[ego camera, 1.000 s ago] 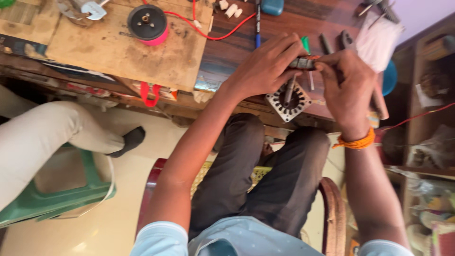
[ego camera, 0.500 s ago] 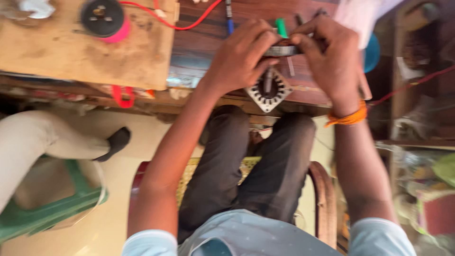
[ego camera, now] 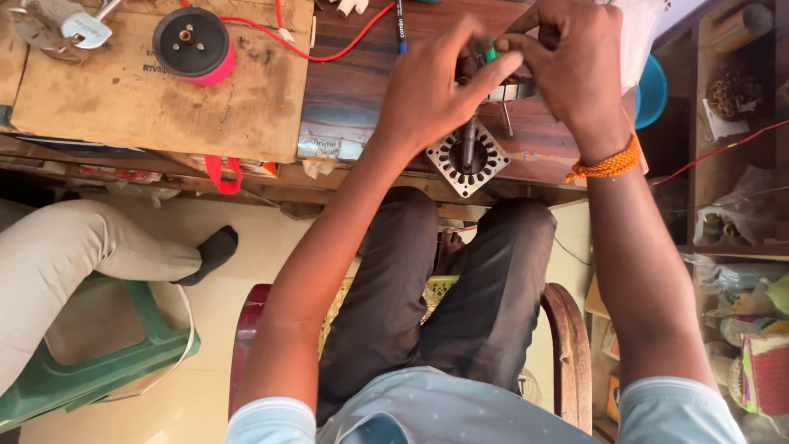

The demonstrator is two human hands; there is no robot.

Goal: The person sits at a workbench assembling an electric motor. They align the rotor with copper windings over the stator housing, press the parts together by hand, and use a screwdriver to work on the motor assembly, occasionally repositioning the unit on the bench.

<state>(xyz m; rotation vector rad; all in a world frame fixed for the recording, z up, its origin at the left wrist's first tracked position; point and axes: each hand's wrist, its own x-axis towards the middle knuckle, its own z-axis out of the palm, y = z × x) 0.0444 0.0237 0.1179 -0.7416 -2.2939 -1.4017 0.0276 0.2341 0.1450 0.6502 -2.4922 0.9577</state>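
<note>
Dark wooden bench (ego camera: 362, 74) across top, worn edge. Pale plywood board (ego camera: 123, 99) lies on its left part. Floor (ego camera: 246, 271) cream, smooth, evenly lit by soft daylight. Green plastic stool (ego camera: 99, 370) lower left. Red-brown chair (ego camera: 567, 345) with curved wooden arm at centre. Cluttered wooden shelves (ego camera: 731, 205) along right side.

A small repair workshop: a worn wooden bench (ego camera: 370, 90) carries a motor stator (ego camera: 468, 156), red wire (ego camera: 329, 53) and, beside it, a spool (ego camera: 193, 43).
</note>
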